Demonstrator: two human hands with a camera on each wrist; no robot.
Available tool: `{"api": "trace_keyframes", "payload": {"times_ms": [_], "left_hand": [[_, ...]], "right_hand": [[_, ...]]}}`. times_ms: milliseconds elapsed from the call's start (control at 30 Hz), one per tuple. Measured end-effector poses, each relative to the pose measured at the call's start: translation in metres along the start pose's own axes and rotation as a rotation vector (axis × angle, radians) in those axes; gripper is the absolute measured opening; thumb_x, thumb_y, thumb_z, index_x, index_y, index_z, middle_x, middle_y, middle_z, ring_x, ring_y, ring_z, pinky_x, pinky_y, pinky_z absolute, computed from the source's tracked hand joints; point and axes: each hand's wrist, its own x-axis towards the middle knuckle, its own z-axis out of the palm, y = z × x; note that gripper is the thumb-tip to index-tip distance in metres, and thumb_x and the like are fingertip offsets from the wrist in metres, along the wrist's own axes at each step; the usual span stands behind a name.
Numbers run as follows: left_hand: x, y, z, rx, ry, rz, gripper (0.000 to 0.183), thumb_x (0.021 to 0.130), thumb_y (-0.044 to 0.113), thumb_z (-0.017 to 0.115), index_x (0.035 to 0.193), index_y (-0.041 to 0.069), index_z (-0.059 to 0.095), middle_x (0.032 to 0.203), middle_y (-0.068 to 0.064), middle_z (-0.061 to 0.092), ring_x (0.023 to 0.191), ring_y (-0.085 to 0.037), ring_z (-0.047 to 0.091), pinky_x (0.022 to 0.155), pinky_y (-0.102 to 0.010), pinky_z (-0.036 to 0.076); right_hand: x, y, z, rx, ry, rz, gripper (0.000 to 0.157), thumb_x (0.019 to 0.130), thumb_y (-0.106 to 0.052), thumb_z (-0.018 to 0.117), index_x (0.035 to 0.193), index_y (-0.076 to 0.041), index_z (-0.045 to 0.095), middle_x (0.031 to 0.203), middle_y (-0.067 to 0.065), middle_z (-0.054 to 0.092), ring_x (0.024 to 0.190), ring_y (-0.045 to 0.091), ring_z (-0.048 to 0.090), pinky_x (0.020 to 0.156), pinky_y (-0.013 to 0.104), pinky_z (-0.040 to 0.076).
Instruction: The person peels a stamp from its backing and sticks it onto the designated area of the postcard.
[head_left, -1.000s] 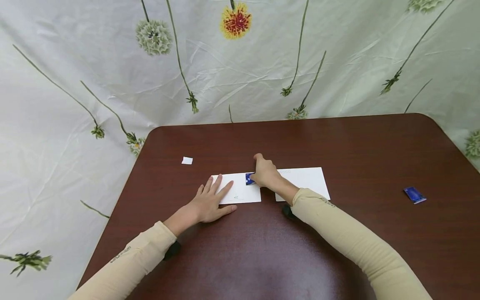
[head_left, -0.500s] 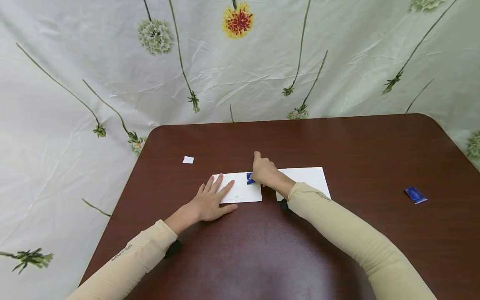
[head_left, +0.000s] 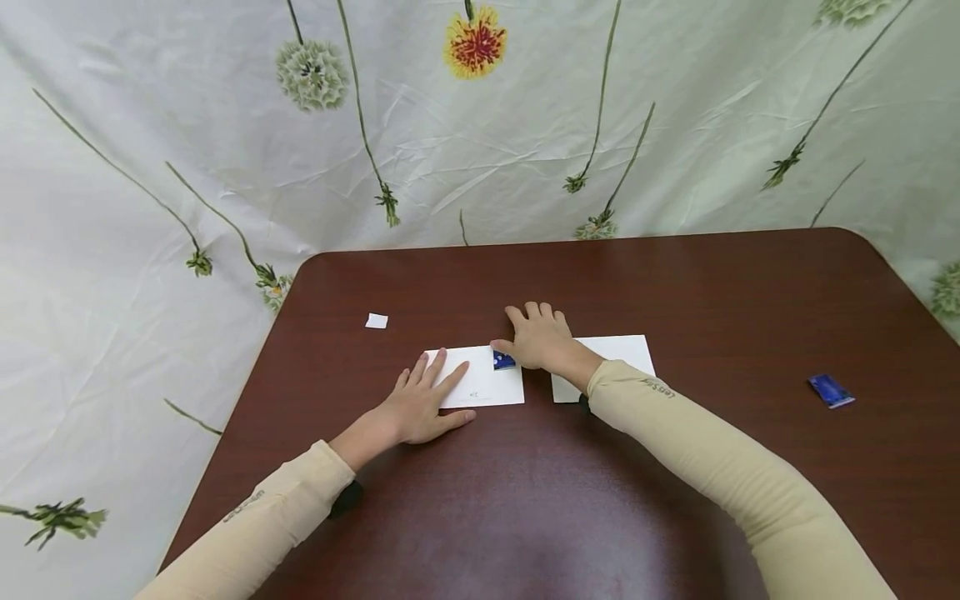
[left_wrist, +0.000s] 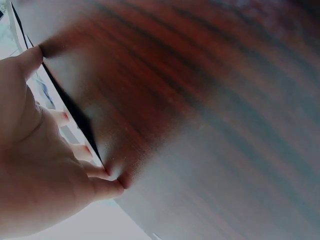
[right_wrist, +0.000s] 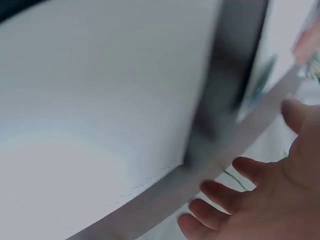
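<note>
My left hand [head_left: 420,408] lies with fingers spread on a white envelope [head_left: 491,390], holding its left part against the table. At the envelope's upper right corner is a blue stamp-like sticker [head_left: 503,361]. The right hand [head_left: 543,340] hovers beside that corner with its fingers apart, and its thumb overlaps the sticker's top in the head view. Under the right wrist lies a second white envelope [head_left: 628,354], partly hidden by the sleeve. In the right wrist view, the right hand's fingers [right_wrist: 215,195] are loosely extended with nothing between them.
A small white paper piece [head_left: 377,321] lies at the back left of the dark brown table [head_left: 675,283]. Far to the right is a small blue packet [head_left: 831,390]. A flower-printed cloth [head_left: 420,125] hangs behind the table.
My right hand has uncurled from a pointing shape over the sticker's corner, spreading its fingers and shifting slightly right. The left hand and both envelopes have stayed in place.
</note>
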Motion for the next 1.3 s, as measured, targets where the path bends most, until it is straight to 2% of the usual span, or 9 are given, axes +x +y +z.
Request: {"api": "trace_keyframes", "payload": {"times_ms": [133, 233, 400, 633, 833, 1100, 1300], "left_hand": [[0.000, 0.001, -0.001, 0.001, 0.003, 0.007, 0.075, 0.096, 0.054, 0.046, 0.153, 0.015, 0.018, 0.156, -0.022, 0.001, 0.140, -0.044, -0.002, 0.106, -0.063, 0.011], [0.001, 0.001, -0.002, 0.002, 0.005, 0.008, 0.075, 0.095, 0.054, 0.046, 0.153, 0.015, 0.019, 0.156, -0.022, 0.002, 0.140, -0.044, -0.001, 0.106, -0.063, 0.011], [0.001, 0.002, -0.003, 0.004, 0.004, 0.003, 0.075, 0.095, 0.054, 0.047, 0.153, 0.016, 0.019, 0.156, -0.021, 0.002, 0.140, -0.043, -0.001, 0.107, -0.062, 0.011], [0.002, 0.002, -0.004, 0.008, 0.006, 0.001, 0.076, 0.094, 0.055, 0.047, 0.153, 0.016, 0.019, 0.156, -0.021, 0.003, 0.141, -0.043, -0.001, 0.107, -0.062, 0.011], [0.001, 0.002, -0.005, 0.018, -0.001, -0.004, 0.076, 0.095, 0.055, 0.047, 0.153, 0.016, 0.019, 0.156, -0.021, 0.003, 0.140, -0.043, 0.000, 0.107, -0.062, 0.012], [0.001, 0.001, -0.004, 0.018, -0.009, -0.013, 0.076, 0.095, 0.055, 0.047, 0.153, 0.016, 0.019, 0.156, -0.021, 0.003, 0.140, -0.044, 0.000, 0.107, -0.061, 0.012], [0.001, 0.000, -0.002, 0.011, -0.010, -0.011, 0.075, 0.095, 0.055, 0.047, 0.153, 0.016, 0.019, 0.156, -0.021, 0.003, 0.140, -0.044, 0.001, 0.107, -0.061, 0.012]], "right_hand": [[0.002, 0.006, 0.006, -0.058, -0.026, -0.020, 0.080, 0.093, -0.066, 0.032, 0.154, -0.016, 0.016, 0.156, 0.017, 0.010, 0.142, 0.037, 0.008, 0.112, 0.050, 0.009], [0.005, 0.009, 0.011, -0.071, -0.028, -0.019, 0.084, 0.091, -0.070, 0.030, 0.154, -0.017, 0.012, 0.157, 0.016, 0.006, 0.142, 0.037, 0.005, 0.112, 0.050, 0.007], [0.009, 0.014, 0.015, -0.065, -0.019, 0.007, 0.086, 0.090, -0.072, 0.031, 0.154, -0.018, 0.010, 0.157, 0.016, 0.006, 0.142, 0.036, 0.003, 0.112, 0.050, 0.005], [0.012, 0.021, 0.015, -0.019, 0.007, 0.042, 0.079, 0.094, -0.065, 0.032, 0.154, -0.017, 0.013, 0.156, 0.017, 0.009, 0.142, 0.038, 0.005, 0.112, 0.050, 0.007], [0.007, 0.022, 0.014, -0.043, 0.009, 0.006, 0.082, 0.092, -0.067, 0.033, 0.154, -0.018, 0.013, 0.157, 0.016, 0.009, 0.142, 0.037, 0.005, 0.112, 0.050, 0.007], [0.000, 0.018, 0.014, -0.070, 0.006, -0.069, 0.094, 0.084, -0.074, 0.044, 0.154, -0.018, 0.014, 0.157, 0.014, 0.010, 0.142, 0.035, 0.006, 0.112, 0.049, 0.007], [0.001, 0.022, 0.015, -0.050, 0.004, -0.064, 0.100, 0.080, -0.077, 0.047, 0.154, -0.019, 0.014, 0.157, 0.014, 0.009, 0.142, 0.036, 0.006, 0.112, 0.049, 0.007]]}}
